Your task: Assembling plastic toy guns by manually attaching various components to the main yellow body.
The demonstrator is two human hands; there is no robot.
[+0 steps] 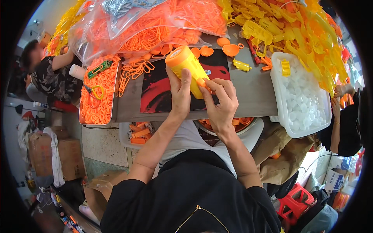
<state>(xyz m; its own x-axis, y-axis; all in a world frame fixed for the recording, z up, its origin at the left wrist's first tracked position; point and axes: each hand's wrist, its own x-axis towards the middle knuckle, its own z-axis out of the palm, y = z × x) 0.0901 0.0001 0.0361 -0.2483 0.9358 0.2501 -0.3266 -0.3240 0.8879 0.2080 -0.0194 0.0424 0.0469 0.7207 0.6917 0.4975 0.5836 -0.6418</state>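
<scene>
A yellow plastic cylinder with an orange end point(191, 66), shaped like a flashlight body, is held tilted above the table's front part. My left hand point(179, 91) is wrapped around its left side, thumb along the front. At its lower right side, the fingers of my right hand point(221, 103) pinch a small orange part point(201, 82) against the yellow wall. Under the cylinder lies a black and red mat point(155, 99). Orange cups point(230, 50) and a small yellow piece point(242, 65) lie beyond my right hand.
Orange clips fill a tray point(80, 112) at left, with scissors point(94, 93) on top. Clear bags of orange parts point(155, 27) and heaped yellow parts point(287, 27) cover the back. White caps fill a tub point(274, 83) at right. Other people work at both sides.
</scene>
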